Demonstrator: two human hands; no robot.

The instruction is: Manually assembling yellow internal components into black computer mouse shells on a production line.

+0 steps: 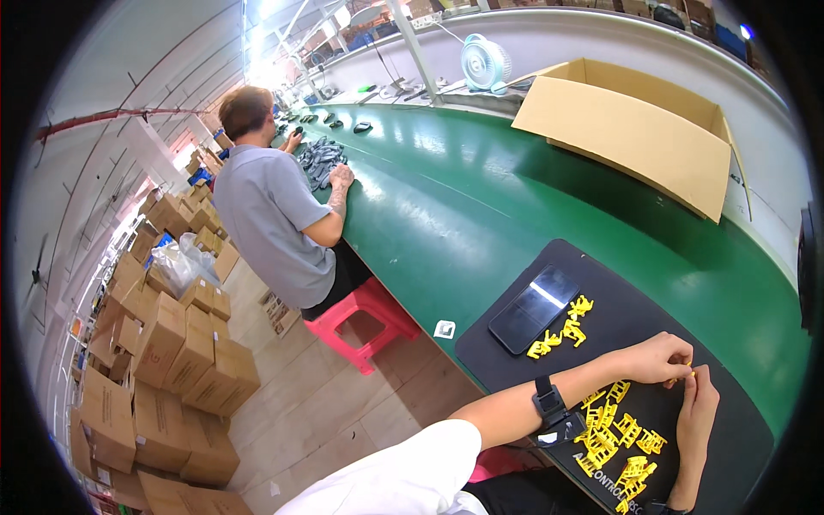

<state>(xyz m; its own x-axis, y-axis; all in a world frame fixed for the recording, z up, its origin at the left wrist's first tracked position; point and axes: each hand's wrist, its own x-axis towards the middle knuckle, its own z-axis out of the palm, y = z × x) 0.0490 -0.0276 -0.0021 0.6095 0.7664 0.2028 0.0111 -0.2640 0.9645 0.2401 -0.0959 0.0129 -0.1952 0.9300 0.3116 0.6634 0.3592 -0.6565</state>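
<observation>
My left hand [659, 357] and my right hand [699, 403] meet over the right part of a black mat [481, 354]. Their fingertips are pinched together around a tiny yellow plastic piece [690, 372], mostly hidden by the fingers; which hand bears it is hard to make out. Below my left forearm lies a loose heap of small yellow ladder-like plastic parts [602, 439], with several scattered toward my right wrist. Beyond that forearm, a few yellow plastic pieces [573, 330] of a more irregular shape rest beside a dark smartphone [534, 309].
The long green table [438, 219] runs away to the far left. An open cardboard box [627, 129] and a pale blue fan [485, 64] stand along the wall. A co-worker [275, 215] sits on a pink stool [365, 322] by dark parts [321, 161]. Stacked cartons [172, 343] line the floor.
</observation>
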